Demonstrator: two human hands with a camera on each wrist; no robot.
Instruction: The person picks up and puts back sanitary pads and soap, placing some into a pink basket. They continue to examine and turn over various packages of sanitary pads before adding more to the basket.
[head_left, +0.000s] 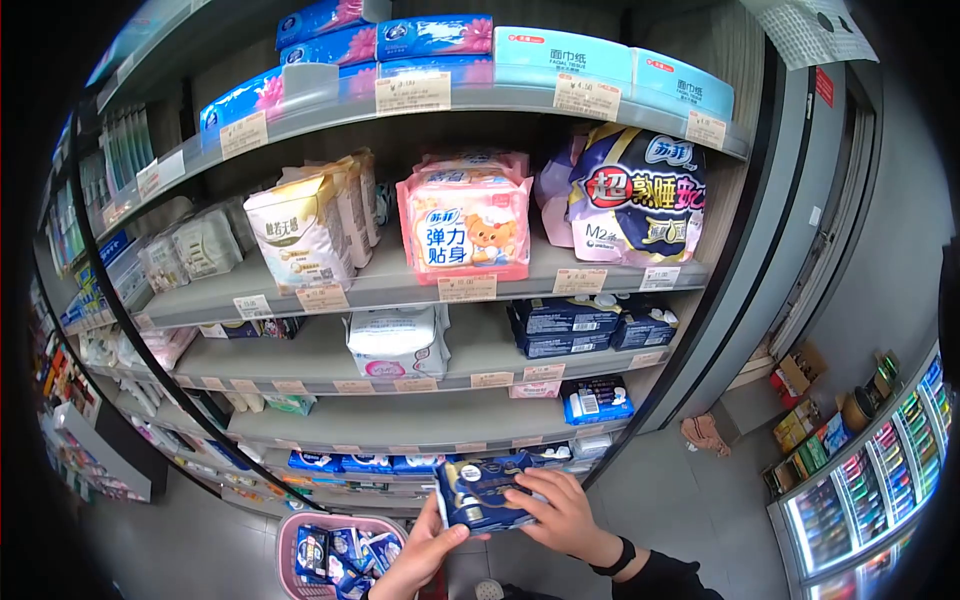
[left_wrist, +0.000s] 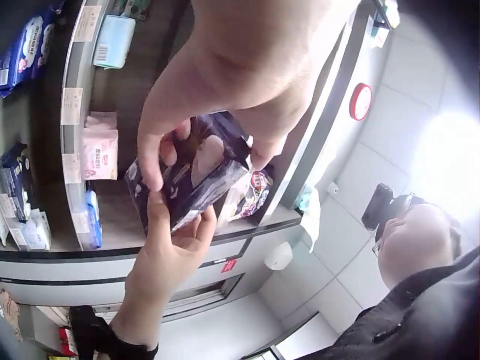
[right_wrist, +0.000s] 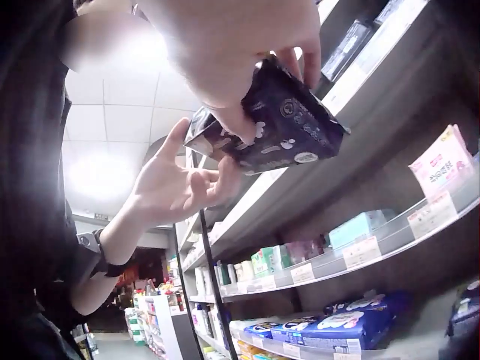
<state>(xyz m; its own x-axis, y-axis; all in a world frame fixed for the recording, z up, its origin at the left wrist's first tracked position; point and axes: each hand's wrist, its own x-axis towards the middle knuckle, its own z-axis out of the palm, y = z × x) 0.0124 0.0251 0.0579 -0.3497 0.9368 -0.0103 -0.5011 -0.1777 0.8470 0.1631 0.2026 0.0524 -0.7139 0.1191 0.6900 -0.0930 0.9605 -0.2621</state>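
My left hand (head_left: pixel 425 547) and right hand (head_left: pixel 562 515) hold the pack (head_left: pixel 470 490) from opposite sides, fingers gripping near its edges, probably to keep it steady.

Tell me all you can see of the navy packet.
The navy packet is boxy, wrapped in shiny, creased film that looks like plastic. Pale print marks its face, including a round white emblem; the wording is too small to read. No tear shows. It is held tilted in the air before the lower shelves, right of the pink basket in the head view. The left grip holds its left end, thumb on the near edge; the right grip lays fingers across its face.
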